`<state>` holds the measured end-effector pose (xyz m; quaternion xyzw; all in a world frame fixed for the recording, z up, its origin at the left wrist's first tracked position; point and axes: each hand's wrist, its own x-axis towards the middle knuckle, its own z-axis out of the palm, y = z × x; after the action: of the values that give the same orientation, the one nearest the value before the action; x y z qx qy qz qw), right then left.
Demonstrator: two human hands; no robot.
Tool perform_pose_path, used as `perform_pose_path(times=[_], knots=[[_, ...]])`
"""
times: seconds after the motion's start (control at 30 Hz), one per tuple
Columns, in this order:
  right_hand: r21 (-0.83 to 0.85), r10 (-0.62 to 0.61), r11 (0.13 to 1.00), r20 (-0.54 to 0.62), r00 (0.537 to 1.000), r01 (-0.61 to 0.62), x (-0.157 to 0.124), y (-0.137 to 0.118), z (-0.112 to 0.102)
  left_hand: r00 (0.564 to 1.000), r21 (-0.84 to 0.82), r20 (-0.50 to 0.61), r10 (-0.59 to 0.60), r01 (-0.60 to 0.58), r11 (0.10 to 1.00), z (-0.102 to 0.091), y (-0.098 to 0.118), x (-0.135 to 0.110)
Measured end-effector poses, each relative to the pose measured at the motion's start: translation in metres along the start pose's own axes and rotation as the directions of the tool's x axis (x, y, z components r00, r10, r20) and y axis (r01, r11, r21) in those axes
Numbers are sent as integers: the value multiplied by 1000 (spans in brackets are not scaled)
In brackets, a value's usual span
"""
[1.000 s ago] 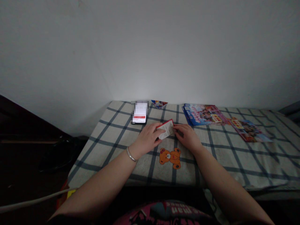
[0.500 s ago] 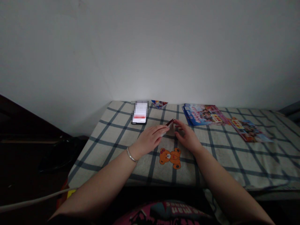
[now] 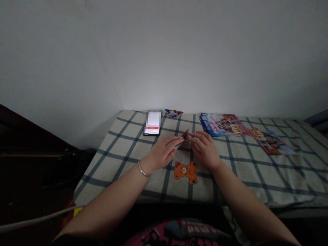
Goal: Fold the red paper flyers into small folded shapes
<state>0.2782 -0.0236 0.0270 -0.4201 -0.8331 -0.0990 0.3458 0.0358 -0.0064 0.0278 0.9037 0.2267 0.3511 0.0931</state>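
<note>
A small folded piece of printed paper (image 3: 186, 135), dark reddish on the side that shows, lies between my hands with one flap standing up. My left hand (image 3: 164, 150) is closed over its left part, fingers together and pressing it near the cloth. At its right edge the fingertips of my right hand (image 3: 204, 147) touch the flap, thumb and fingers bent around it. The lower part of the paper is hidden under my left fingers. Just below the hands, an orange bear picture (image 3: 186, 172) shows on the checked tablecloth (image 3: 123, 160).
A phone (image 3: 153, 123) with a lit screen stands at the back left. Beside it sits a folded paper triangle (image 3: 173, 113). Printed leaflets (image 3: 222, 124) are stacked at the back right, and another leaflet (image 3: 274, 141) lies farther right. A wall (image 3: 179, 61) rises behind the table.
The paper's raised flap has turned so its dark reddish face shows more. My right hand has shifted slightly, its fingers closer together at the flap. My left hand stays nearly in place.
</note>
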Motion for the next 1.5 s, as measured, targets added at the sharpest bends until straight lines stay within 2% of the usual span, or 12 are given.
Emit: perform_pose_path(times=[0.2,0.5,0.73,0.87,1.0,1.23,1.4,1.5], knots=[[11,-77,997,62,995,76,0,-4,-2,998,11,-47,-45,46,999,-1,0,2],[55,-35,998,123,992,29,-2,-5,-3,993,110,-75,-88,96,989,0,1,4],[39,-89,996,136,987,84,-3,-6,-3,990,167,-89,-114,128,978,3,-4,1],[27,-75,997,143,987,72,-4,-3,-3,986,178,-143,-83,108,978,4,-7,1],[38,-67,997,165,984,62,-5,0,-3,973,189,-209,-99,140,972,3,-9,1],[-59,7,998,153,988,2,-3,10,0,983,253,-106,-151,173,952,4,-12,0],[-1,56,998,216,975,-58,-6,18,7,981,277,-60,-185,195,941,7,-14,-3],[27,38,999,256,966,-46,-5,16,7,982,267,-44,-183,188,945,12,-16,-5]])
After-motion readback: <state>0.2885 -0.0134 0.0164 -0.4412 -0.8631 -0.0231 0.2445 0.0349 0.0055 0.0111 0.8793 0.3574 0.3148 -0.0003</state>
